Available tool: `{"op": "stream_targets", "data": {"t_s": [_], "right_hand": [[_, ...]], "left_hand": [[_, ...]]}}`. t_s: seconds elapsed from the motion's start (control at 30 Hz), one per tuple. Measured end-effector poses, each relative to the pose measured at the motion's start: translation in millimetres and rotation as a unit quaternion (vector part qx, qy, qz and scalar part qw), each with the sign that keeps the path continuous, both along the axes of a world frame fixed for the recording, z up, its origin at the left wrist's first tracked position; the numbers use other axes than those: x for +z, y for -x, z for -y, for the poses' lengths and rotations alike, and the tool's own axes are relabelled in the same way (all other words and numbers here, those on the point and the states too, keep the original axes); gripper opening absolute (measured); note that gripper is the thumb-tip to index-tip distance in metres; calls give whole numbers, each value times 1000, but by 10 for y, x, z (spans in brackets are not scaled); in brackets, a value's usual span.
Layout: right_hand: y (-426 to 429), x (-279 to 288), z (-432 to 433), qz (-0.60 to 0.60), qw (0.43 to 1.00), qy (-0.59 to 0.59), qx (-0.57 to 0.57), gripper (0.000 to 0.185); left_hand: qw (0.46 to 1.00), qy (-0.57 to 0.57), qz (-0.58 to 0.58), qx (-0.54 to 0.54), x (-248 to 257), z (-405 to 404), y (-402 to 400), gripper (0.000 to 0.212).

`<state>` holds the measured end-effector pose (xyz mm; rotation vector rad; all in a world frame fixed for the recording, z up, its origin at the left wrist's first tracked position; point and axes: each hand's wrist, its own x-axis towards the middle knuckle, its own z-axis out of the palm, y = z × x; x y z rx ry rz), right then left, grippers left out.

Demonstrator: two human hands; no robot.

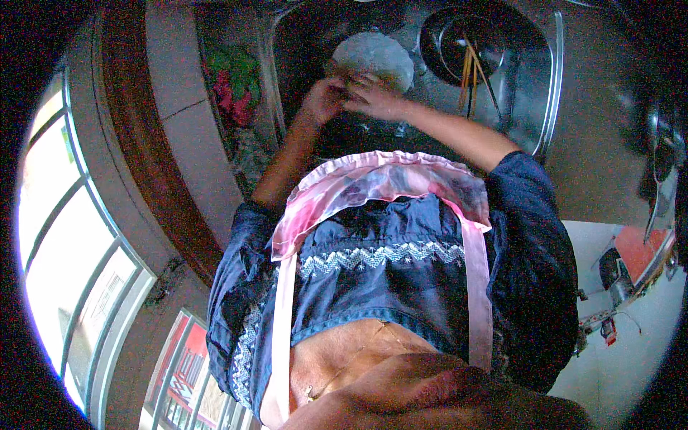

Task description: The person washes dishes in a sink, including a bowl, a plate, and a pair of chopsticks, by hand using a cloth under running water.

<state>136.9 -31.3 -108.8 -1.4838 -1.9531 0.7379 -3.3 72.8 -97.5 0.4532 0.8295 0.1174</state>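
At the sink basin (553, 91), my left hand (325, 99) and my right hand (376, 98) meet with their fingers close together at the near edge of a pale, round, dish-like thing (379, 51). The fingers overlap and the picture is dark and grainy, so whether either hand grips something cannot be told. Right of the pale thing, a dark round pan or bowl (438, 62) sits in the basin. Several chopsticks (468, 75) lean across its near side. The bottom of the basin under my hands is dark.
Red and green items, possibly plants or vegetables (231, 88), lie left of the basin beside a pale ledge (185, 80). A grey counter (596, 172) extends to the right, with dark objects near its far right edge. A barred window (70, 226) is at the left.
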Motion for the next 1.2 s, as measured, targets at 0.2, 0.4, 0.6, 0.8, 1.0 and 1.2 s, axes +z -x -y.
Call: {"op": "stream_targets", "data": {"t_s": [0.2,0.4,0.6,0.8,1.0,1.2], "right_hand": [[-33,22,64,90,996,-7,-9,48],[-145,50,-9,81,996,-27,-14,36],[-336,192,-28,134,991,-22,17,33],[-483,504,-78,-5,992,-14,-125,30],[-974,698,-63,-489,847,99,-183,30],[-976,689,-110,-685,701,109,-164,31]], "left_hand": [[998,44,-5,43,234,-7,-203,49],[996,31,48,64,258,14,-207,66],[997,20,33,65,123,-4,-280,65],[995,36,26,86,-184,-19,-200,57],[914,-279,-273,116,148,30,-373,55],[987,-127,-34,87,619,-8,-31,47]]}}
